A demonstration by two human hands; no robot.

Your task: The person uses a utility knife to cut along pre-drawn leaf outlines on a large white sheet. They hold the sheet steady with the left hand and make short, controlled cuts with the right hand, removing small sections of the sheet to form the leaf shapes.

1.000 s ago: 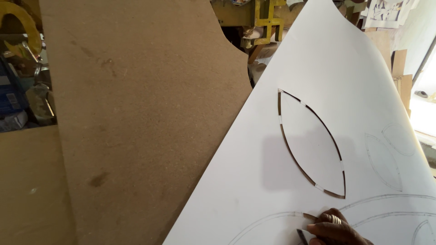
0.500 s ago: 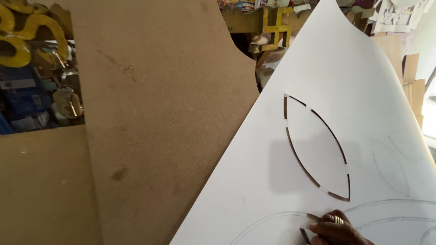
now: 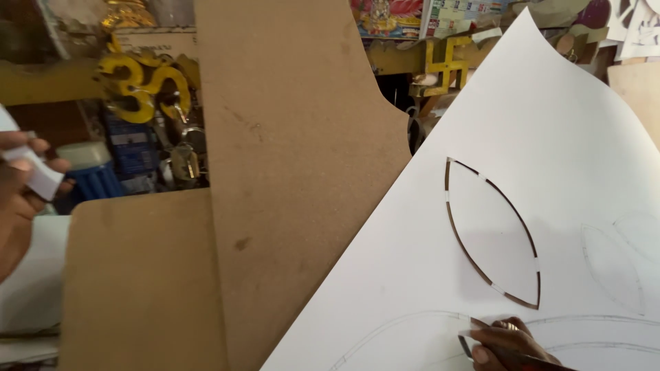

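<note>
right hand (image 3: 509,343) at bottom edge, fingers pinched on a thin dark blade tool (image 3: 466,345), tip on white sheet (image 3: 550,137) | leaf-shaped cutout (image 3: 491,233) just above | sheet lies on brown board (image 3: 295,172) | left hand (image 3: 20,199) far left, pinching white scrap (image 3: 38,172)

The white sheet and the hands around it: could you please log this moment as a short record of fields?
Right hand: at the bottom edge, holding a thin dark tool to the white sheet
Left hand: at the left edge, holding a small white piece
Sheet: leaf-shaped cutout, fainter curved outlines nearby
Underneath: brown boards
</note>
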